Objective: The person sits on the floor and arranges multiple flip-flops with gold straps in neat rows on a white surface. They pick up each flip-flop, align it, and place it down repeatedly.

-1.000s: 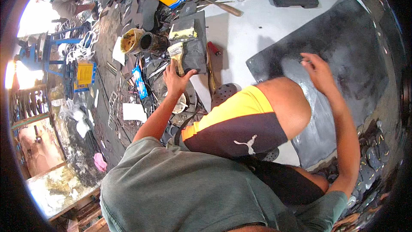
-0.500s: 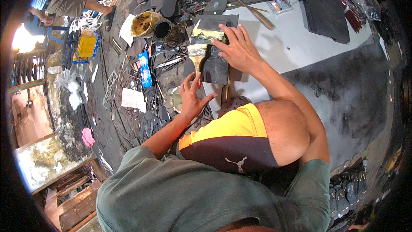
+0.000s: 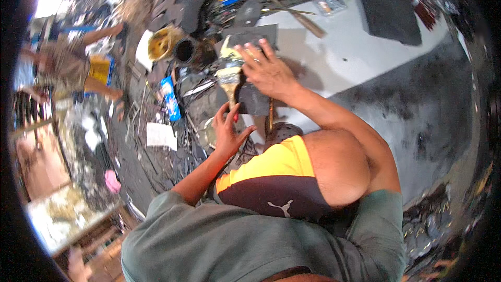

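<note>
A flat paintbrush (image 3: 229, 82) with pale, coated bristles and a wooden handle lies in front of me, its red handle end by my left fingertips. My left hand (image 3: 226, 133) is open, thumb held apart, index finger at or against the handle. My right hand (image 3: 269, 77) has its fingers stretched out over a pale-yellow-coated block (image 3: 229, 49) and hides much of it; whether they press on it I cannot tell. Beneath the block is a dark flat sheet (image 3: 261, 35). Another dark piece (image 3: 253, 100) lies between the brush and my right wrist.
An open dark can (image 3: 185, 50) and a yellow-stained pot (image 3: 162, 46) stand beyond the brush. A wooden-handled tool (image 3: 308, 24) lies on the pale board (image 3: 339, 68). Dark scraps litter the floor at left. Another person (image 3: 65, 68) is at far left.
My right hand has come over the block, covering more of it. My left hand stays by the brush handle. The whole view has tilted, and the other person appears lower at the left.
</note>
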